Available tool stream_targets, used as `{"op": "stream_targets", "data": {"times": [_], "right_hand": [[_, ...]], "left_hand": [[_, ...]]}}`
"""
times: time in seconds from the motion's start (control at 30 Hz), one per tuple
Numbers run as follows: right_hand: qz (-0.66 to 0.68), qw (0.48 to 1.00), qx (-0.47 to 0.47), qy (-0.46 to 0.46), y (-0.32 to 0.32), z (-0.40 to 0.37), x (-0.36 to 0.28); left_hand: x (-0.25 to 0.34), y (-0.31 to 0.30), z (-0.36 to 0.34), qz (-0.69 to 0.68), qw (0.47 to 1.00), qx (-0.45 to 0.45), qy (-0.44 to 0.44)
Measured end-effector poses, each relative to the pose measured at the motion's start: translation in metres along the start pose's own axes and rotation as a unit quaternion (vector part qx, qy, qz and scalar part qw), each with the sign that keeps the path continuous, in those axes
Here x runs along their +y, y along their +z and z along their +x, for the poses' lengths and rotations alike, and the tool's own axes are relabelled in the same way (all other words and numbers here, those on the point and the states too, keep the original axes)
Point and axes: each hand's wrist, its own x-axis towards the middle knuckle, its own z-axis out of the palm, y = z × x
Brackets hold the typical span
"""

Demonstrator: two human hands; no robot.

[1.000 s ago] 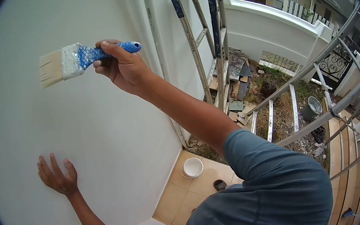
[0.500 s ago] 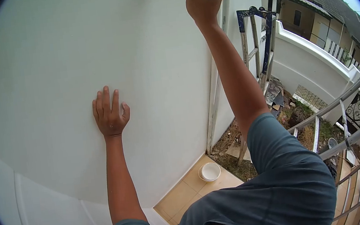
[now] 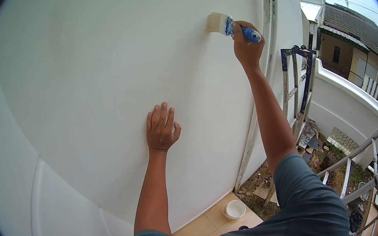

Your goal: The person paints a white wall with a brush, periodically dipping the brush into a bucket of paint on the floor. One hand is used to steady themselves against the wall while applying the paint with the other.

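A wide paintbrush [image 3: 228, 24] with pale bristles and a blue, paint-marked handle is gripped in my right hand [image 3: 248, 47]. Its bristles point left, right at the white wall [image 3: 98, 72], high up near the wall's right edge. Lower and to the left, my left hand [image 3: 161, 130] lies flat against the same wall, fingers stretched upward and thumb apart, holding nothing.
A white tub [image 3: 234, 209] stands on the tiled floor [image 3: 198, 232] below. Right of the wall's edge leans a paint-spattered ladder [image 3: 296, 81]. A curved metal railing [image 3: 347, 178] crosses the lower right, with rubble and soil on the ground behind.
The view has tilted up and shifted left, so hands, tub and ladder sit lower and further right. The whole paintbrush now shows. My left hand stays flat on the wall.
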Motion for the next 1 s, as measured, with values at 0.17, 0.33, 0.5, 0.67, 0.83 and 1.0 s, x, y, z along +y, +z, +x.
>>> {"op": "stream_targets", "data": {"times": [0.17, 0.33, 0.5, 0.67, 0.83, 1.0], "right_hand": [[-0.063, 0.966, -0.110, -0.224, 0.041, -0.054, -0.059], [0.271, 0.931, -0.229, 0.085, 0.042, -0.067, -0.082], [0.081, 0.986, 0.092, 0.111, -0.011, -0.001, 0.030], [-0.188, 0.971, -0.069, -0.131, 0.022, -0.044, -0.025], [0.264, 0.926, -0.229, 0.141, 0.026, -0.096, -0.095], [0.027, 0.984, -0.033, 0.174, -0.033, -0.086, -0.020]], "left_hand": [[0.001, -0.004, -0.001, -0.006, 1.000, -0.006, 0.003], [0.000, -0.004, 0.001, -0.019, 1.000, 0.002, 0.003], [0.001, -0.001, -0.001, -0.016, 1.000, -0.010, -0.001], [0.000, -0.007, 0.002, -0.023, 0.999, -0.028, 0.003], [-0.002, -0.029, 0.006, -0.119, 0.990, -0.077, -0.021], [-0.028, -0.090, 0.001, -0.062, 0.986, -0.092, -0.122]]}}
